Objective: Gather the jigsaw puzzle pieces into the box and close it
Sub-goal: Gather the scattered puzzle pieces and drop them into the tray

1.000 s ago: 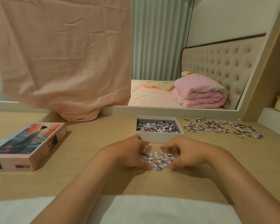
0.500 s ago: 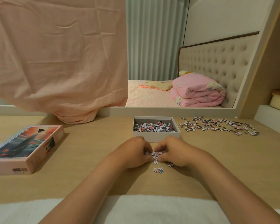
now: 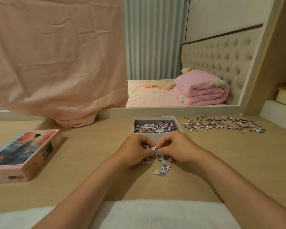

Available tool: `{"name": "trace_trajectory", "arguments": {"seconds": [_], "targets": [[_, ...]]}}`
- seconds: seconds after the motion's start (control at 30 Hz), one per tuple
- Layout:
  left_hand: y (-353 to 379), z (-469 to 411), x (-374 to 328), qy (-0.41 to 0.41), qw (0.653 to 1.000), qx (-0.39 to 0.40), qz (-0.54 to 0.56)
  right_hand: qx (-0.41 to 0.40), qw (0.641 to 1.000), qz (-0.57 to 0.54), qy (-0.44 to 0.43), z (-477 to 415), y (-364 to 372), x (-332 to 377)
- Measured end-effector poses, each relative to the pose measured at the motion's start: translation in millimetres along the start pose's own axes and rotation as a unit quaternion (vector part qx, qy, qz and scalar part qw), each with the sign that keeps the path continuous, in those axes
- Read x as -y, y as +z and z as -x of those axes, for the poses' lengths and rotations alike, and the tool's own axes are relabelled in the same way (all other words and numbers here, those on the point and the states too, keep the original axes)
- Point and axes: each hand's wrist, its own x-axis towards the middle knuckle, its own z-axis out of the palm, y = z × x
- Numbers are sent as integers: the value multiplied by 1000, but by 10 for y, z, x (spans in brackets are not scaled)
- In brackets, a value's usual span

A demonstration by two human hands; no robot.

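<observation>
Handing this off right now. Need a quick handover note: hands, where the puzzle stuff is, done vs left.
Hands: left hand and right hand are both curled round a handful of pieces pinched between them, low at the table, just in front of the box.
Things: the box is open and partly filled. The lid lies apart at far left, picture side up.
Done: some pieces are in the box.
Left: drop this handful in, pick up the stray pieces below the hands, gather the scattered pile right of the box, then fit the lid.
</observation>
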Motion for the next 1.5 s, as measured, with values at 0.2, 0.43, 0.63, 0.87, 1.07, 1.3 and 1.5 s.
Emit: {"name": "trace_trajectory", "arguments": {"seconds": [0.2,0.43,0.63,0.87,1.07,1.3,1.5], "targets": [[-270,-340,-252,29,996,-58,58,-86,995,-37,-45,-232,-301,256],[-378,-790,-274,45,997,-38,-47,-132,985,85,-72,-660,-406,310],[-253,-689,20,72,979,-43,-188,-64,979,181,-69,-630,-361,89],[-297,-411,85,161,960,-108,-201,-81,975,166,-125,-305,-385,129],[-249,-67,134,96,954,70,-276,56,963,247,-90,-29,-251,57],[-142,83,98,130,963,111,-208,117,939,305,-104,64,-111,48],[-565,182,129,34,968,96,-231,114,957,265,-36,164,-276,16]]}}
